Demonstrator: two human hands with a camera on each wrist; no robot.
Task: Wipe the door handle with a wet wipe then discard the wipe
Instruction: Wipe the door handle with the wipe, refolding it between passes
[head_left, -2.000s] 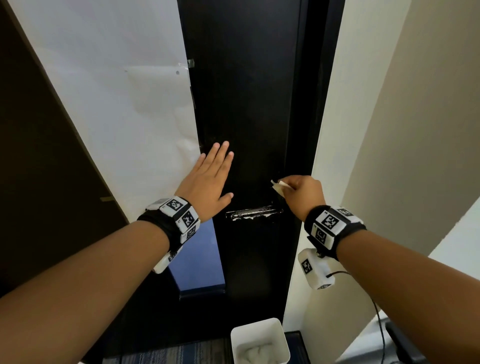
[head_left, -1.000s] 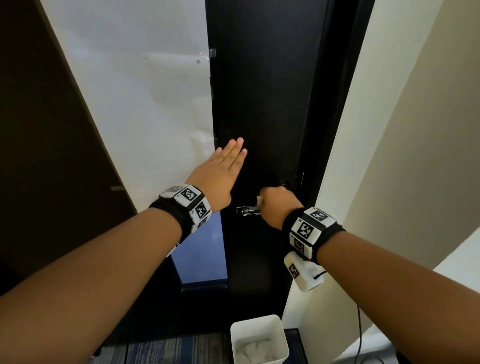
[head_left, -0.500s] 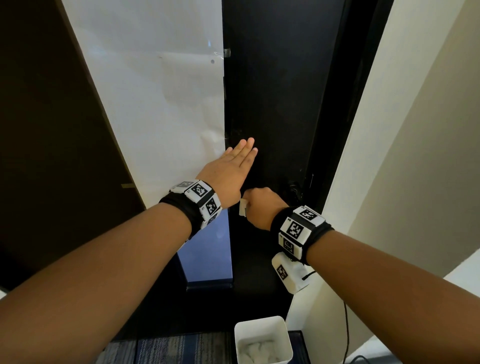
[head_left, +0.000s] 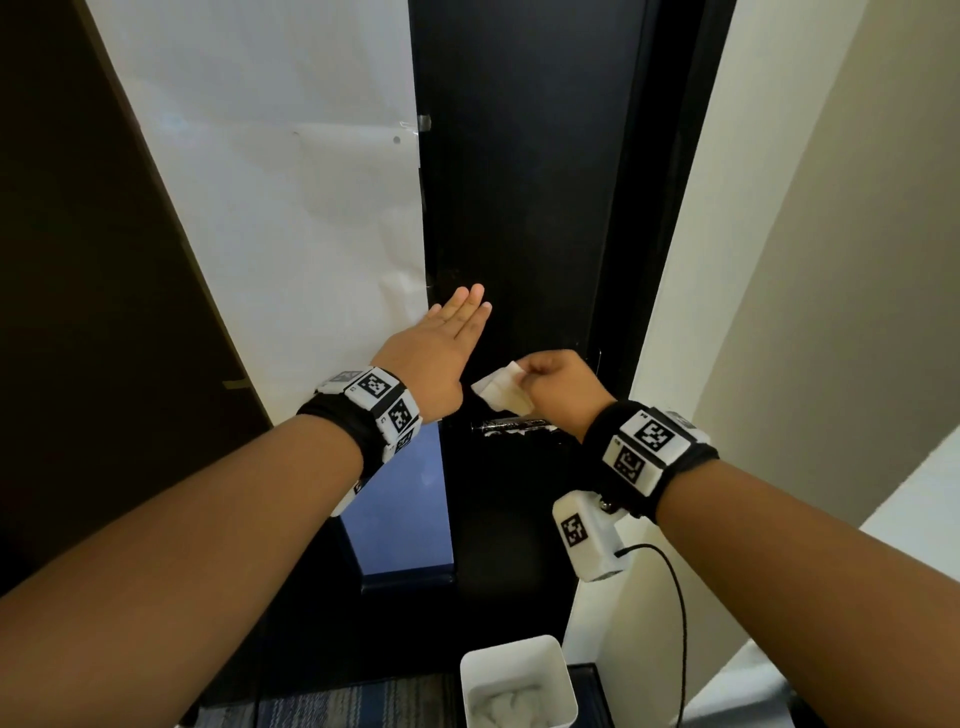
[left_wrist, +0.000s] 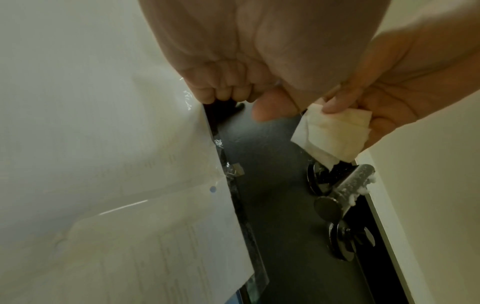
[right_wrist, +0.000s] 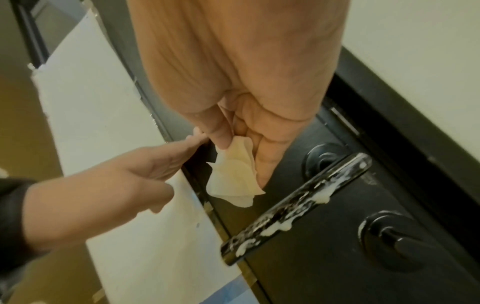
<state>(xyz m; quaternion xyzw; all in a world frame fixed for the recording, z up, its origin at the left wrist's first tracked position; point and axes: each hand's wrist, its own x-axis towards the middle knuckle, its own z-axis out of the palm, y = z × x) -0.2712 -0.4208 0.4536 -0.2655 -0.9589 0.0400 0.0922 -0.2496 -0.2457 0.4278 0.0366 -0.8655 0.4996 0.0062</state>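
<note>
Head view: right hand (head_left: 563, 392) covers part of the foam-streaked handle (head_left: 506, 427).

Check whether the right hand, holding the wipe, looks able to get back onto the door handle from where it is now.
Probably yes. The right hand pinches the wipe just above the door handle, apart from it, with nothing between them. The left hand lies flat on the door off to the side, clear of that path.
</note>
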